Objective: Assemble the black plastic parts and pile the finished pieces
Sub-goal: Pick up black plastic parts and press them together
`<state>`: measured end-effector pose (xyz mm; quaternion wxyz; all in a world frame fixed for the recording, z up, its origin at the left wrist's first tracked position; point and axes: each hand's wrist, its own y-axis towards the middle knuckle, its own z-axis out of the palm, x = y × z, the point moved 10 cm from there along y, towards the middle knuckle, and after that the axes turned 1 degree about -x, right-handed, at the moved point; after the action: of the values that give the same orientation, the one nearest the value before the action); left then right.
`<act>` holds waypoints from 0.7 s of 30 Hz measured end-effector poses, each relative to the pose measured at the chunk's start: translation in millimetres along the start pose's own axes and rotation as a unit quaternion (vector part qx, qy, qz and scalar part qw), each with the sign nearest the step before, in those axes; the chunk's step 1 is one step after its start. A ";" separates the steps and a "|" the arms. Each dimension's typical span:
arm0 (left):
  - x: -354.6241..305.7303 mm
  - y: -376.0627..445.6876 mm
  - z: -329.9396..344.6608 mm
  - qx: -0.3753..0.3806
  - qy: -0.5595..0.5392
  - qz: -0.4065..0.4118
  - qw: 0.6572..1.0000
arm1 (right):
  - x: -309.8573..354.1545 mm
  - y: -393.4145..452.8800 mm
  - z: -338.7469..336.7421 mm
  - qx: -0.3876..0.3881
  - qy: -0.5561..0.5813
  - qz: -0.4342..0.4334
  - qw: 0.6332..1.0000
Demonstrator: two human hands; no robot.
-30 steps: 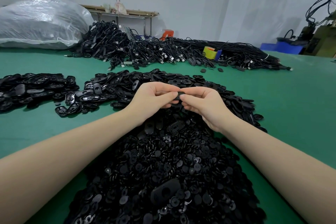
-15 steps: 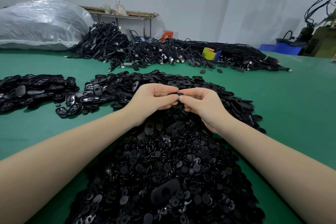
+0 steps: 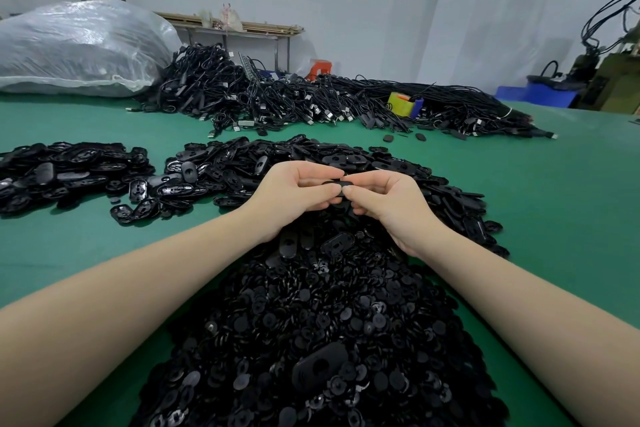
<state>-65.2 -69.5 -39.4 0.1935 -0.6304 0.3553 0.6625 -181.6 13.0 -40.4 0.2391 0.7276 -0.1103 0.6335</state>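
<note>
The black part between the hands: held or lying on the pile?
Held. Left hand and right hand both pinch the black part at their fingertips, above the pile of parts.

Your green-covered desk [image 3: 554, 218] carries a large heap of small round black plastic discs [image 3: 322, 322] right in front of you. Beyond it lies a spread of black oval plastic shells [image 3: 311, 156], with a second pile of oval shells [image 3: 62, 170] to your left. Farther back rest tangled black cables [image 3: 311, 100] and a clear plastic sack [image 3: 76, 48].
</note>
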 end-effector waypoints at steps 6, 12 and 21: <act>0.9 1.4 0.6 0.006 0.002 0.002 1.000 | -1.2 -0.2 -0.3 -0.001 0.007 0.003 1.000; -0.7 1.0 2.2 0.015 0.014 0.009 1.000 | 0.6 -0.2 -0.3 -0.005 -0.004 0.000 1.000; 0.5 1.5 2.8 0.018 0.008 0.007 1.000 | 0.8 -0.8 0.5 -0.006 -0.003 0.010 1.000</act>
<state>-68.3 -68.7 -39.7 0.1970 -0.6294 0.3733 0.6524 -180.7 13.5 -39.8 0.2371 0.7269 -0.1224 0.6327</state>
